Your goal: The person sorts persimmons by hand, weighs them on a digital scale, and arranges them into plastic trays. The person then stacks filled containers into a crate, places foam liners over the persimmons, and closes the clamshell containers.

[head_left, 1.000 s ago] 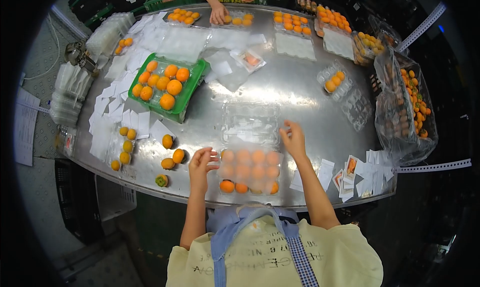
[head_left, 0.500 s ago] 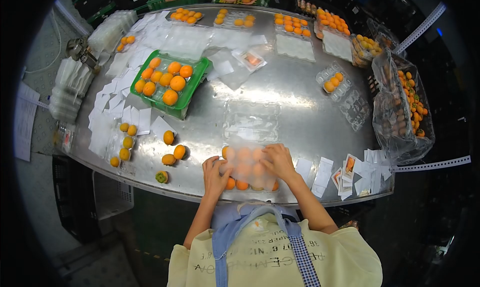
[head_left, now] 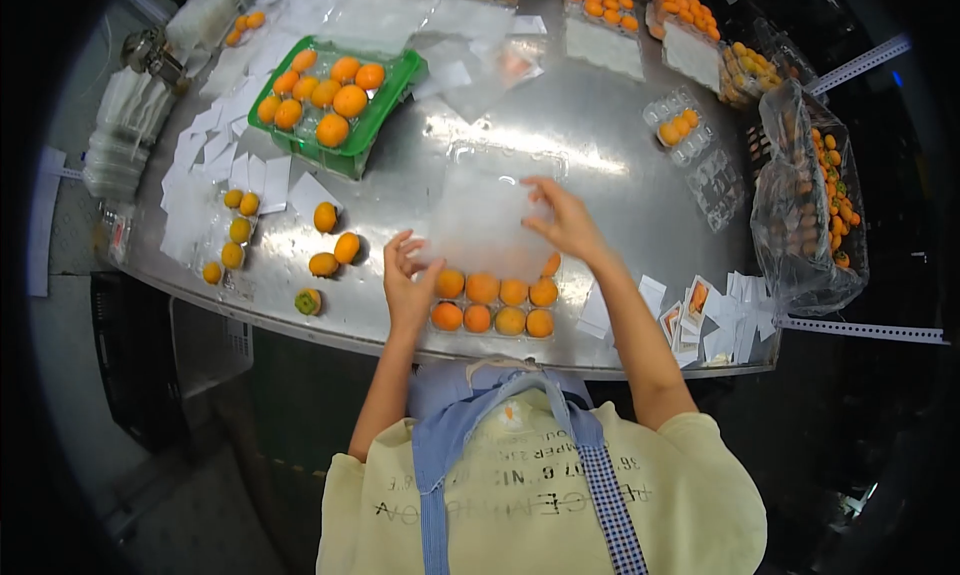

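Observation:
A thin, translucent white sheet [head_left: 478,215] is between my hands, over the back of a clear plastic tray [head_left: 494,336] and its lid. My left hand [head_left: 408,283] has curled fingers at the sheet's left edge. Over on its right edge, my right hand [head_left: 565,223] grips with thumb and fingertips, though the exact contact is blurred. Orange persimmons [head_left: 510,321] sit in the tray's cups, two front rows exposed and those behind partly covered. The clear lid [head_left: 545,158] lies open behind, mostly hidden by the sheet.
Loose persimmons [head_left: 323,265] lie to the left, near another part-filled tray [head_left: 236,285]. A green crate [head_left: 345,163] holds more fruit. White cards [head_left: 735,320] lie at right, near a plastic-lined crate [head_left: 800,215]. Metal table [head_left: 400,195] has a curved front edge.
The sheet has been lifted off the front persimmons and moved away from me, with both hands following it. My head view has shifted, so the table appears higher in the picture.

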Available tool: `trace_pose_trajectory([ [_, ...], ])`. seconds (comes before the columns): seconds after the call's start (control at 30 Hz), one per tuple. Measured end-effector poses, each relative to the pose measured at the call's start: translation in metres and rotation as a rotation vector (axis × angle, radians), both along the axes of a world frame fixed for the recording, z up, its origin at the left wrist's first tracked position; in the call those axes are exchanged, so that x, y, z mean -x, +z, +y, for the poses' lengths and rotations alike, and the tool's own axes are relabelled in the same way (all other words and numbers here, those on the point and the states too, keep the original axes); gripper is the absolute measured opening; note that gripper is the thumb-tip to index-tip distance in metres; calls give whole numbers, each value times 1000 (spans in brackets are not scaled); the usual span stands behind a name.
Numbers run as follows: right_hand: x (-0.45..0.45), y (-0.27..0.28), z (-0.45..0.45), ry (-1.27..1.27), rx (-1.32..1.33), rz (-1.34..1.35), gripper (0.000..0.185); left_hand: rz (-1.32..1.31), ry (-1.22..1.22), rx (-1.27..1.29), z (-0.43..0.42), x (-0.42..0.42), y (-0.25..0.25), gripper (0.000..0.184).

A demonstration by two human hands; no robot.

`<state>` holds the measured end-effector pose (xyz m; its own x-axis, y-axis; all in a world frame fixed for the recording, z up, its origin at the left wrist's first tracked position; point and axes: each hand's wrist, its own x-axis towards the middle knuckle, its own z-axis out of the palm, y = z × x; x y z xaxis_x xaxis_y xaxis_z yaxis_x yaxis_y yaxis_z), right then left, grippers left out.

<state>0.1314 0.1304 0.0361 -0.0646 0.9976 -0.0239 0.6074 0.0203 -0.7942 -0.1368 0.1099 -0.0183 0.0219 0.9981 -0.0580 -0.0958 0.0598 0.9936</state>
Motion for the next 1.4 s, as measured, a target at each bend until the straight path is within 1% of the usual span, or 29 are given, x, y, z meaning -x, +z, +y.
trace_pose_trajectory([
  [0.1,-15,-9,39,0,-40,-92,55,157,72,18,6,6,-1,52],
  [0.13,-19,-13,50,-2,-56,-132,55,207,47,52,5,11,-6,49],
  [0.2,-29,-19,72,51,18,-228,54,309,-2,128,-1,24,-22,45],
  [0.23,-33,-22,81,80,56,-274,54,339,-13,126,-6,29,-29,38],
  [0.33,-41,-32,101,126,137,-413,55,429,-114,219,-20,43,-42,37],
  [0.37,-42,-35,105,143,167,-426,56,437,-141,224,-26,48,-54,33],
  [0.47,-42,-50,113,249,130,-437,57,350,-243,352,-38,51,-60,28],
  [0.57,-34,-52,113,258,125,-461,58,300,-278,406,-44,50,-62,23],
  [0.67,-27,-51,109,198,93,-501,58,292,-271,407,-46,48,-58,23],
  [0.77,-27,-54,102,159,-239,-693,59,309,-267,362,-47,48,-64,22],
  [0.87,-25,-45,94,102,-394,-710,55,354,-259,343,-46,45,-57,22],
  [0.97,-28,-58,82,158,-373,-707,47,346,-249,343,-45,43,-57,22],
  [1.07,-30,-83,68,223,-269,-624,40,354,-295,377,-43,42,-54,22],
  [1.17,-32,-96,58,311,-121,-619,35,350,-281,344,-44,40,-53,22],
  [1.27,-32,-86,52,325,-100,-632,34,391,-287,324,-38,36,-43,19],
  [1.37,-42,-86,51,292,-94,-624,34,438,-275,186,-35,32,-57,19],
  [1.4,-45,-86,51,285,-87,-623,35,454,-280,185,-31,29,-55,19],
])
